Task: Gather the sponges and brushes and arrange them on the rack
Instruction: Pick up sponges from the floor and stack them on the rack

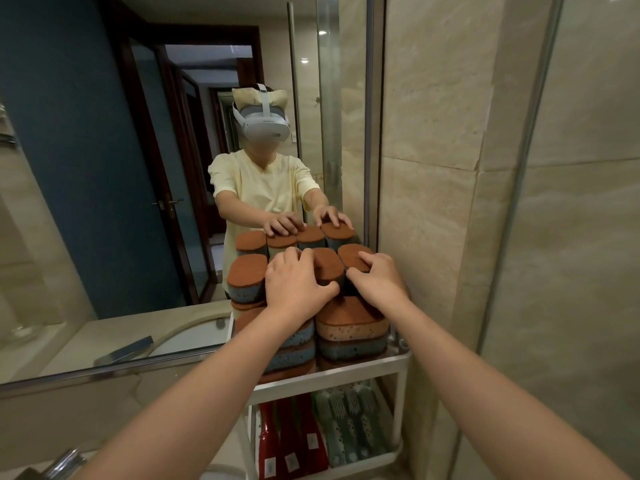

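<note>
The left hand (pixel 294 284) is laid palm down on the upper row of sponges (pixel 323 268), its grip spread wide, with the fingertips over the rust-coloured tops and the thumb stretched right toward the other hand; nothing is enclosed by it. The right hand (pixel 375 280) is curled over the rightmost upright sponge (pixel 353 254), the fingers hooked on its top and the thumb pressed at its near side, so a narrow grip on that sponge is seen.

The sponges are stood on edge at the back of the top shelf of a white rack (pixel 346 374), touching the mirror (pixel 104 168), and more are stacked flat in front, blue and tan bodies under rust scouring faces (pixel 349 313). On the lower shelf, red brushes (pixel 291 441) are set at the left and green brushes (pixel 349 420) just beside them at the right.

The rack is placed against a beige tiled wall (pixel 433 168) on its right. A glass panel (pixel 588 237) is seen further right. At the lower left a metal tap (pixel 64 462) is partly visible at the frame edge.
</note>
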